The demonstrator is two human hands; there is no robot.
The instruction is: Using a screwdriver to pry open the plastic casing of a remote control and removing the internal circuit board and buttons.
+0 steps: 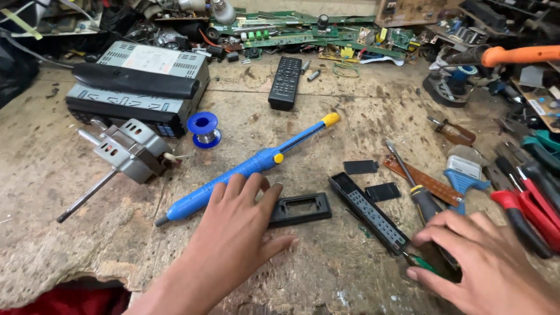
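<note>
Left hand (236,224) rests flat, fingers spread, touching the blue desoldering pump (248,169) at its 12 o'clock. Right hand (478,256), fingers curled, apparently grips the screwdriver (421,195). Risk: a nudge rolls the pump; the tip may slip onto the black frame (300,209).

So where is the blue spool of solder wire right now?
In the head view, the blue spool of solder wire stands left of centre on the wooden workbench, beside the grey car stereo.

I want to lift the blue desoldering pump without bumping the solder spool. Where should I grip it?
Grip the blue desoldering pump on its thick lower barrel, coming from above beside the left hand. It lies flat and diagonal, and that end sits farthest from the solder spool.
</note>
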